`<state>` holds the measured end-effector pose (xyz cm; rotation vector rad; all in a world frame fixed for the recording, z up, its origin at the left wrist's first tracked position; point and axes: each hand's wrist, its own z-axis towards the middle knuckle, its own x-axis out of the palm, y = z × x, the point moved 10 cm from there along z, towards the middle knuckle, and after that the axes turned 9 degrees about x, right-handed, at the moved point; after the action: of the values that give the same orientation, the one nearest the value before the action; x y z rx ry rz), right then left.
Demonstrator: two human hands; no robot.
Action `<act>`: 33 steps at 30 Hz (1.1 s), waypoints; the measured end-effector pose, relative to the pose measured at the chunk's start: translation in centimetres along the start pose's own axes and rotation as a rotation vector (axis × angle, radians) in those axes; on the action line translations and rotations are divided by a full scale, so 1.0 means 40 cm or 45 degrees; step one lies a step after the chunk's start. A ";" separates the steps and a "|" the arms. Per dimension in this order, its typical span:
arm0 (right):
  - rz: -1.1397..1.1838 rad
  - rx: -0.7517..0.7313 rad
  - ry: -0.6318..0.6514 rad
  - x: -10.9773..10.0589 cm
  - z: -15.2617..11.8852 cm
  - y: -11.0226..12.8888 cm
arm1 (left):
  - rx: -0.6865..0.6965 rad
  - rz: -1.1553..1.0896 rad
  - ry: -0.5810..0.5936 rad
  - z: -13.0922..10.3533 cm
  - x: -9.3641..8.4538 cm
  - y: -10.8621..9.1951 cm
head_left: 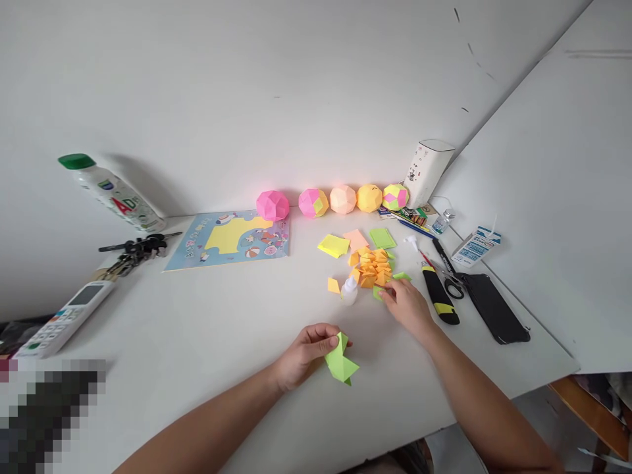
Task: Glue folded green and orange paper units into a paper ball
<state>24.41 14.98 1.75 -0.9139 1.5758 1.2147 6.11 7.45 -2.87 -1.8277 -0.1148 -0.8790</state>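
My left hand (312, 352) is closed on a green folded paper shape (340, 362), pinching it between thumb and fingers above the table. The shape has several pointed flaps. My right hand (405, 304) reaches to the pile of orange folded paper pieces (374, 263), its thumb and forefinger closed on a small green paper piece (378, 292) at the pile's near edge. Part of that piece is hidden by the fingers. A small white glue bottle (349, 291) stands just left of it. More green pieces (402, 276) lie behind my right hand.
Several faceted paper balls (342, 199) line the wall. Yellow sticky notes (334, 245) lie before them. A utility knife (438, 295), scissors (454, 286), a black pouch (496, 307) and a drink carton (476, 245) are rightward; a bottle (116, 194), keys (133, 253) and remote (69, 319) leftward.
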 end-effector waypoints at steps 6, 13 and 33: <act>0.222 -0.102 0.023 0.009 -0.007 0.021 | 0.014 -0.017 -0.009 0.001 0.001 -0.002; 0.597 -0.224 0.433 0.013 -0.055 0.065 | 0.029 -0.022 -0.004 0.002 0.006 -0.010; 1.562 0.168 1.125 0.129 -0.177 0.139 | 0.075 -0.057 0.085 0.009 0.015 -0.023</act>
<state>16.10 9.30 -0.89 -0.2970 3.1372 1.5121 6.32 7.96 -1.86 -1.7451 -0.1386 -0.9572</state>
